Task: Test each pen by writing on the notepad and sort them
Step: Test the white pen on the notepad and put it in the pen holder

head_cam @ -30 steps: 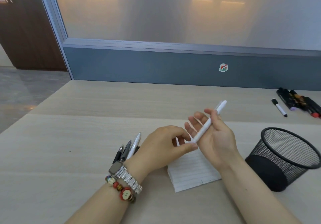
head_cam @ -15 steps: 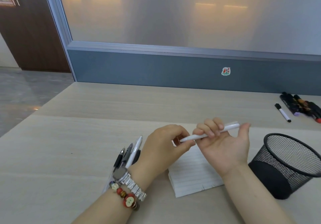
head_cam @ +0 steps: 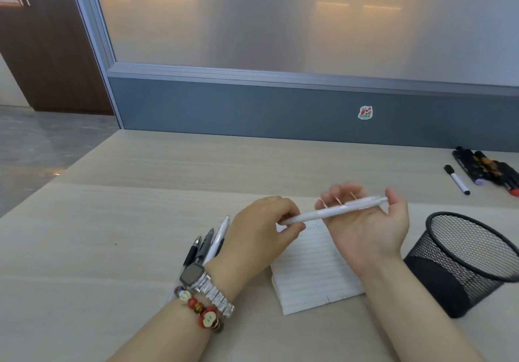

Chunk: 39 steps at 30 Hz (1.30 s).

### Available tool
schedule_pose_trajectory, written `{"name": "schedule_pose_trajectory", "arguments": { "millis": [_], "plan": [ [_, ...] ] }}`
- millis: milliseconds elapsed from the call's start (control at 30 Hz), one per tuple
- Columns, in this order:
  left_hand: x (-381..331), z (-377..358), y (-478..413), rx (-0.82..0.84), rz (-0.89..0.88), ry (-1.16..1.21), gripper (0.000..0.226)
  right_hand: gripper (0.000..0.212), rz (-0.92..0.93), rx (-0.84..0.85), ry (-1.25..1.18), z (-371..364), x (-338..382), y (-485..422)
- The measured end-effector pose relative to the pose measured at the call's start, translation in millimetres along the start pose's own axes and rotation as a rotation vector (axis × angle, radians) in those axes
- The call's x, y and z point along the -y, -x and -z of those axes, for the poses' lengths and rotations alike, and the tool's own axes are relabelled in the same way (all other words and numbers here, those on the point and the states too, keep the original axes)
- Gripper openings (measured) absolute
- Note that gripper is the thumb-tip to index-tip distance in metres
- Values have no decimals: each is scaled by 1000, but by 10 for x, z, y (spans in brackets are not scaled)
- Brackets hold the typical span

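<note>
White plastic pen (head_cam: 334, 212) lies nearly level above the notepad (head_cam: 311, 271), held between both hands. Left hand (head_cam: 261, 229) pinches its near end with thumb and curled fingers; right hand (head_cam: 368, 221) is palm-up and loosely open, the barrel resting across its fingers with the thumb raised near the far end. Judged light, rigid and smooth: it could roll off an open palm, so a firm pinch on the lower barrel near the tip suits writing. Whether the tip is exposed cannot be told.

Notepad lies flat on the tabletop (head_cam: 112, 221), lined page uppermost, faint marks near its top edge. Several pens (head_cam: 210, 242) lie just behind the left wrist. Black mesh cup (head_cam: 471, 260) stands to the right, tilted; no contents are discernible inside. Markers (head_cam: 486, 170) lie well apart at the far right.
</note>
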<state>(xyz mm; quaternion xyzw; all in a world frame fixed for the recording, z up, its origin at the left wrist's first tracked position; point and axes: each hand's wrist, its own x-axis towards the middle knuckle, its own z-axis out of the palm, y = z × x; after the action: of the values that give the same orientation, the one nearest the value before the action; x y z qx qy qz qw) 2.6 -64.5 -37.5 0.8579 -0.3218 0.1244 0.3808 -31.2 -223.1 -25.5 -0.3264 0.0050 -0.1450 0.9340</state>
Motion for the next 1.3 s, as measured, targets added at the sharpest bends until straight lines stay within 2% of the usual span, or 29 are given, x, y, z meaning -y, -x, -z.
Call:
{"name": "schedule_pose_trajectory", "arguments": {
  "millis": [100,167,267,367,433,800,967,1067,1133,1200,1300],
  "plan": [
    [34,30,-12,-44,34,-42,6,72,179,-82,505,-26,-13,-16],
    [41,41,-17,-67,39,-69,6,71,256,-92,664,-43,-23,-2],
    [52,41,-28,-77,35,-107,11,53,332,-40,741,-39,-19,62],
    [50,41,-32,-68,28,-147,14,16,409,21,823,-40,-33,117],
    [36,38,-25,-53,7,-180,14,8,432,59,839,-50,-43,161],
    [-191,-44,9,8,-44,-157,12,18,488,39,960,-143,42,389],
    [-614,-44,-95,-12,-61,21,13,16,683,-1,1077,-264,541,533],
    [-854,-171,-132,8,-60,118,28,17,844,-79,1071,-314,1020,644],
    [-979,-337,-125,97,-37,167,48,19,918,-134,1040,-290,1329,725],
    [-1069,-531,-92,197,1,223,68,18,956,-200,1064,-205,1553,796],
    [-1149,-796,-44,263,53,305,88,16,951,-264,1123,-12,1695,863]
  ]
}}
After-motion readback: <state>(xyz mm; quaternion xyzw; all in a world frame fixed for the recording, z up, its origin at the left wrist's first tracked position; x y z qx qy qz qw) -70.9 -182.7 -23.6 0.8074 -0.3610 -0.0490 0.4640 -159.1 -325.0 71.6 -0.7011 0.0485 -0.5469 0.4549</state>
